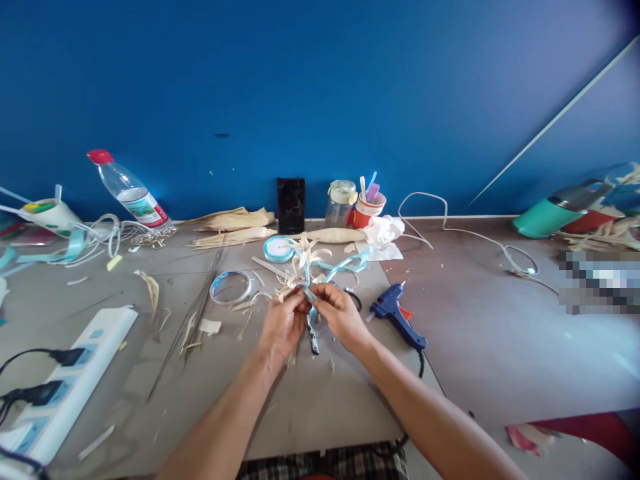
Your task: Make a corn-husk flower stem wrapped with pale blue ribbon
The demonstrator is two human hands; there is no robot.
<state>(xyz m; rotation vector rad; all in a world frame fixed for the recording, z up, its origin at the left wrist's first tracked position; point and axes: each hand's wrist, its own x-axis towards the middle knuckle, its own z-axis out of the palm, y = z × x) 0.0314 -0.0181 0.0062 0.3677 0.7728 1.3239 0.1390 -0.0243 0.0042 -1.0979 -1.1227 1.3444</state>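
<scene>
At the middle of the table, my left hand (284, 325) and my right hand (343, 315) meet with fingers pinched together. Between them is a light blue ribbon (308, 292), gripped by both hands at the base of a pale flower (307, 253) with thin curled petals, which looks made of dried husk. A loose length of the ribbon runs off to the upper right. Below my fingertips lies a black pen-like item (313, 341), partly covered by ribbon. The flower's stem is mostly hidden by my fingers.
A blue glue gun (397, 317) lies right of my hands. Left are a tape roll (231, 288), thin wires (200, 307) and a power strip (83, 380). Behind stand a ribbon spool (279, 249), a phone (291, 207), a jar (341, 203), paper cups (367, 210) and a bottle (133, 193).
</scene>
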